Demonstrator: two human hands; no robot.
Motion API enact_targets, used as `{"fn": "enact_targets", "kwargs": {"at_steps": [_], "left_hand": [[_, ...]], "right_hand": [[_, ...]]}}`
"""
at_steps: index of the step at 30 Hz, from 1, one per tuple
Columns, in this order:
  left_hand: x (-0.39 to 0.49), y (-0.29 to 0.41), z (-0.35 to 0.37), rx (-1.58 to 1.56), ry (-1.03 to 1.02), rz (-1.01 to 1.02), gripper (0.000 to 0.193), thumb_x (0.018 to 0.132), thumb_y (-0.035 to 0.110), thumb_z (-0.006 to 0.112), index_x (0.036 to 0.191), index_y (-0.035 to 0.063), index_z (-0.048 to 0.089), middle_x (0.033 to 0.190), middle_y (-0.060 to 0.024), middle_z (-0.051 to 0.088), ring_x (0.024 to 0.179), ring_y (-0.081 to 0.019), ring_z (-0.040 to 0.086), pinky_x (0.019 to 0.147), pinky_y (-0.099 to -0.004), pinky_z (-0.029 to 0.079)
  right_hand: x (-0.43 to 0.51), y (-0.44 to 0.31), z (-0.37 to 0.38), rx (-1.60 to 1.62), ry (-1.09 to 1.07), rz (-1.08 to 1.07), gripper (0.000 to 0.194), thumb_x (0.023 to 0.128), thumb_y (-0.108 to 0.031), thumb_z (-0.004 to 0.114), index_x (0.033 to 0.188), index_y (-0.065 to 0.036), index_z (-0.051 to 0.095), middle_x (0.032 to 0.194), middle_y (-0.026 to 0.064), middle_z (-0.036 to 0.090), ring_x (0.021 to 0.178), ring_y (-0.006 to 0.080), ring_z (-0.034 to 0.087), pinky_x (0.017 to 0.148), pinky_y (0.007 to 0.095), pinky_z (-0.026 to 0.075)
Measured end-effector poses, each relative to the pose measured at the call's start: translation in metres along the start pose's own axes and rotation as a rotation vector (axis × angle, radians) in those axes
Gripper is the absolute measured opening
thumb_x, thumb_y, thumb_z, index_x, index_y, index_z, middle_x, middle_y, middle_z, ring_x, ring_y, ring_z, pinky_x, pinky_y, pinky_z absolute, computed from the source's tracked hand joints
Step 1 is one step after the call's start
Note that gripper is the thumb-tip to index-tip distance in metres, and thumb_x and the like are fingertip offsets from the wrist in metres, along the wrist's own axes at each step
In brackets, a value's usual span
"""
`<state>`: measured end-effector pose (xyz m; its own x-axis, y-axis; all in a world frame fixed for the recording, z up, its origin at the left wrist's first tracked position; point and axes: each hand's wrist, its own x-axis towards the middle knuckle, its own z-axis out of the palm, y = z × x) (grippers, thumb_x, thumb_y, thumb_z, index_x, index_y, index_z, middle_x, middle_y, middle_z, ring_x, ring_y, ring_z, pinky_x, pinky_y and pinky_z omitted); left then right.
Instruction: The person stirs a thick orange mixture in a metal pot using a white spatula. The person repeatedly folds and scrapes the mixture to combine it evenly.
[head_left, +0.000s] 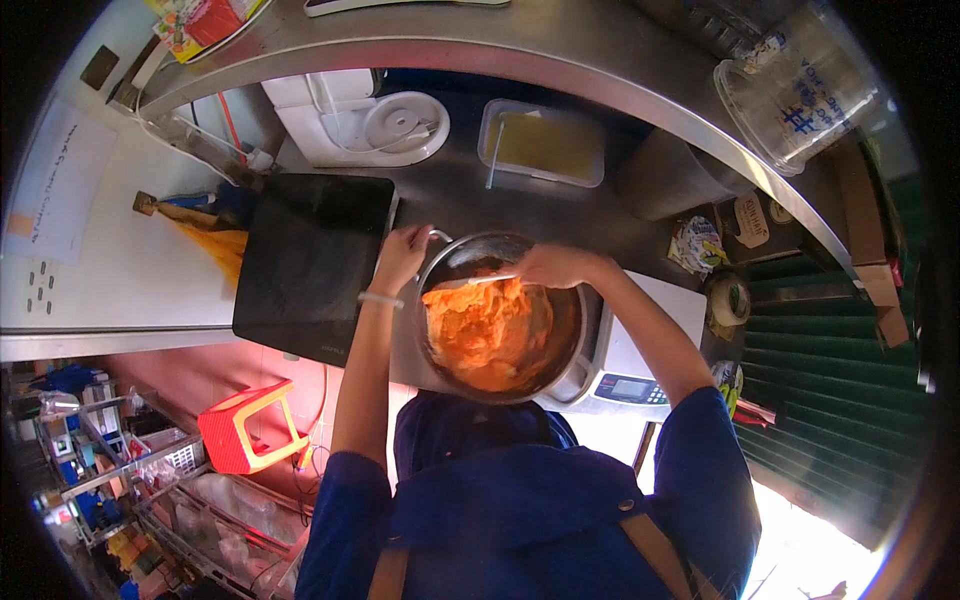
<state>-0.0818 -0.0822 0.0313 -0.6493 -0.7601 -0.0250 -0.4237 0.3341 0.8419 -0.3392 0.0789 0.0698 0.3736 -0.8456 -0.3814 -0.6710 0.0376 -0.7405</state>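
Note:
A deep metal pot (574, 337) stands at the counter's near edge, right in front of my body. Thick, lumpy orange mixture (487, 330) fills much of its bottom and coats part of the wall. My left hand (405, 253) grips the pot's wire-like side handle (441, 235) at the upper left. Over the pot's far half, my right hand (553, 266) holds a pale spatula or spoon (476, 282) by its handle. The tool's end reaches left into the orange mixture, which hides its tip.
Left of the pot lies a black flat cooktop (311, 259); a white digital scale (664, 315) sits to its right. Behind are a white appliance base (405, 124) and a plastic container of yellowish content (544, 154). A metal shelf (480, 56) overhangs the counter's back.

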Motion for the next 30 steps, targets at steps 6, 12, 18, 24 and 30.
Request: {"fn": "enact_targets", "kwargs": {"at_steps": [6,12,18,24,30], "left_hand": [[0.050,0.024,0.042,-0.072,0.038,0.278,0.026,0.091,0.019,0.059,0.109,0.0007,0.061,0.094,-0.0192,0.067,0.085,-0.0278,0.067,0.069,-0.0331,0.051],[-0.024,0.005,0.003,-0.118,0.016,-0.090,0.022,0.094,0.014,0.054,0.108,-0.0007,0.062,0.097,-0.0132,0.067,0.085,-0.0187,0.064,0.072,-0.0303,0.049],[-0.040,0.004,0.009,-0.264,-0.039,-0.076,0.020,0.094,0.011,0.053,0.107,0.0013,0.066,0.097,-0.0080,0.069,0.083,-0.0110,0.061,0.071,-0.0259,0.046],[0.014,0.020,0.026,-0.142,-0.231,0.106,0.019,0.093,0.012,0.056,0.106,0.0040,0.067,0.100,-0.0090,0.070,0.085,-0.0155,0.065,0.073,-0.0278,0.048],[0.012,0.014,0.030,-0.210,-0.075,0.149,0.023,0.093,0.013,0.055,0.108,-0.0017,0.063,0.103,-0.0154,0.068,0.090,-0.0197,0.066,0.076,-0.0279,0.048]], "right_hand": [[-0.075,-0.026,-0.001,0.093,0.213,0.133,0.035,0.092,-0.016,0.053,0.127,-0.014,0.056,0.097,0.0196,0.066,0.075,0.0223,0.061,0.074,0.0362,0.047],[-0.106,-0.033,0.020,0.049,0.428,0.342,0.036,0.092,-0.017,0.052,0.128,-0.014,0.055,0.097,0.0221,0.064,0.081,0.0335,0.063,0.075,0.0398,0.047],[-0.038,-0.031,0.047,-0.028,0.383,0.238,0.036,0.093,-0.017,0.049,0.129,-0.021,0.054,0.096,0.0225,0.063,0.082,0.0359,0.063,0.076,0.0427,0.048],[-0.057,-0.050,0.036,0.130,0.210,0.184,0.035,0.093,-0.017,0.050,0.127,-0.017,0.055,0.098,0.0218,0.064,0.084,0.0336,0.064,0.077,0.0408,0.048],[-0.115,-0.055,0.022,0.115,0.382,0.489,0.033,0.092,-0.018,0.052,0.125,-0.015,0.057,0.104,0.0200,0.064,0.089,0.0315,0.064,0.079,0.0377,0.048]]}}
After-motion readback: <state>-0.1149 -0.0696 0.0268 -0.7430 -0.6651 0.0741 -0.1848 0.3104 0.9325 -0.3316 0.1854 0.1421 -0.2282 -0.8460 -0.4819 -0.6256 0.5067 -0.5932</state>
